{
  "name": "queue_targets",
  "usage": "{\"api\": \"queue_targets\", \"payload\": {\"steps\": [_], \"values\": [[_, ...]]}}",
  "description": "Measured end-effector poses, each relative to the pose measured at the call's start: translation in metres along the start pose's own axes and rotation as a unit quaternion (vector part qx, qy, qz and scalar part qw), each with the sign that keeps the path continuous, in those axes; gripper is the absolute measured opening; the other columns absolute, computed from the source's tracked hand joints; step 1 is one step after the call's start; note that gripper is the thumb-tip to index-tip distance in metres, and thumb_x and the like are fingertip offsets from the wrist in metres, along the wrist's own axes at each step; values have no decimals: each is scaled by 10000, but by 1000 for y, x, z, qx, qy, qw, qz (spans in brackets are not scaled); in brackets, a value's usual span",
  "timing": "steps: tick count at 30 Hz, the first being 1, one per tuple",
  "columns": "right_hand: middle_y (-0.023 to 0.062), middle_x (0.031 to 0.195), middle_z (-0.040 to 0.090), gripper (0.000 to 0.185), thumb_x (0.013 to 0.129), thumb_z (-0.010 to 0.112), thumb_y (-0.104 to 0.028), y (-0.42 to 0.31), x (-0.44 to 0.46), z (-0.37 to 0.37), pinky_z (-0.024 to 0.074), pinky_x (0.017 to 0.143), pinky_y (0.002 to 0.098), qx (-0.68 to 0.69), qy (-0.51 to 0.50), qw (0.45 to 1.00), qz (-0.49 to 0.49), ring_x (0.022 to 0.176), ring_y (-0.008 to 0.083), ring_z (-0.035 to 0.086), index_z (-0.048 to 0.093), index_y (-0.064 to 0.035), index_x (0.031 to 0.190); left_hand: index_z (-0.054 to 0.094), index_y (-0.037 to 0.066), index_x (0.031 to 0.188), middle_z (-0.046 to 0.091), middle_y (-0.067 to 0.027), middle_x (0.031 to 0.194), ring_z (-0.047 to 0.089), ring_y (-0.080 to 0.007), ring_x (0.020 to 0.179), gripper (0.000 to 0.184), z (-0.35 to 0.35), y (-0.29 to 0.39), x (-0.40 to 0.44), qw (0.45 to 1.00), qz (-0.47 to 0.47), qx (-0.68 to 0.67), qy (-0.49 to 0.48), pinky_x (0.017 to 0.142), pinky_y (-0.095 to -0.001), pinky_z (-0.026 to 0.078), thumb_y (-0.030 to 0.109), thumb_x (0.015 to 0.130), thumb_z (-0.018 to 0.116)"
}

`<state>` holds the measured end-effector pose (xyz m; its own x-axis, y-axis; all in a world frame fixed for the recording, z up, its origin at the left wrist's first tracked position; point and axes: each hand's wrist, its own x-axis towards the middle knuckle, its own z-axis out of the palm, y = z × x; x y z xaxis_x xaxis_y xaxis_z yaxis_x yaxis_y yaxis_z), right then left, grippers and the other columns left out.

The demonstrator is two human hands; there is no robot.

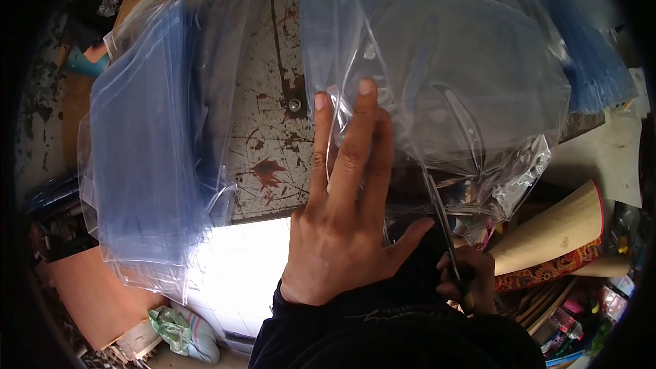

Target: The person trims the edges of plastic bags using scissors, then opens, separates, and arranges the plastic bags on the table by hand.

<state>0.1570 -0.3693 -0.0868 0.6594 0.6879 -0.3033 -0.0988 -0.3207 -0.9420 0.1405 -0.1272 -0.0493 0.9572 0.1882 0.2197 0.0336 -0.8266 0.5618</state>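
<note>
One worn, paint-chipped surface (263,133) is the largest thing in view, with the rest spread over it or around its edges. Next in size comes a clear plastic sheet (471,61), lying ahead of the hands and reaching to the right, its folds running mostly away from the person and its near right corner crumpled and shiny. A smaller stack of bluish plastic (143,143) lies on the left, its long side pointing away from the person and its near end jutting past the edge. At the far right is a bundle of blue plastic (591,61), and below it, a rolled tan sheet (553,225) with a red edge.

The left hand (335,232) is spread, palm down, over the near left part of the clear sheet, its fingers pointing away from the person and apart, gripping nothing that shows. Scissors (441,215) stand just right of its thumb, their long axis slanting away from the person and a little leftward, tips at the sheet's near part. Whether the blades have plastic between them, or touch the thumb, I cannot tell. The right hand (473,273), lower and nearer the body, is closed around the handles; of the two hands, the left is the nearer to the sheet. Smallest is a bolt head (294,104) left of the fingertips.
</note>
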Motion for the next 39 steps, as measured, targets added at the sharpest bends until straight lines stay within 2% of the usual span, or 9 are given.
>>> {"api": "queue_targets", "payload": {"steps": [10, 15, 21, 27, 39], "values": [[52, 812, 607, 453, 632, 787, -109, -9, 11, 6, 435, 535, 203, 36, 14, 999, -1, 600, 73, 557, 557, -47, 1017, 363, -59, 1267, 211, -240, 1383, 229, -504, 1232, 929, -1, -1, -1, 1000, 3, 4, -1, 936, -561, 355, 277, 510, 783], [40, 761, 598, 409, 628, 792, -149, -14, 13, 10, 421, 510, 201, 74, 31, 996, 46, 595, 60, 553, 567, -45, 954, 358, -59, 1270, 210, -235, 1386, 231, -508, 1229, 939, 0, -1, -1, 1000, 2, 12, -2, 922, -552, 376, 290, 510, 785], [28, 717, 594, 381, 642, 785, -176, -19, 13, 6, 426, 507, 211, 8, 5, 997, 81, 575, 64, 556, 571, -41, 927, 378, -61, 1256, 222, -232, 1383, 235, -509, 1226, 929, 1, -1, -2, 1000, 0, 13, 4, 902, -545, 401, 300, 506, 789], [25, 731, 597, 410, 634, 794, -196, -18, 13, 7, 449, 518, 222, -47, 12, 996, 70, 580, 85, 575, 564, -30, 929, 379, -62, 1255, 234, -233, 1377, 241, -510, 1222, 942, 1, -1, -1, 1000, 0, 13, 5, 864, -526, 440, 302, 493, 795], [38, 795, 604, 446, 610, 805, -125, -7, 11, 5, 442, 503, 210, 2, 41, 999, 21, 579, 81, 566, 555, -26, 967, 369, -53, 1266, 221, -229, 1385, 239, -519, 1217, 966, 1, -2, -2, 1000, -1, 8, 4, 837, -535, 454, 282, 471, 806]]}}
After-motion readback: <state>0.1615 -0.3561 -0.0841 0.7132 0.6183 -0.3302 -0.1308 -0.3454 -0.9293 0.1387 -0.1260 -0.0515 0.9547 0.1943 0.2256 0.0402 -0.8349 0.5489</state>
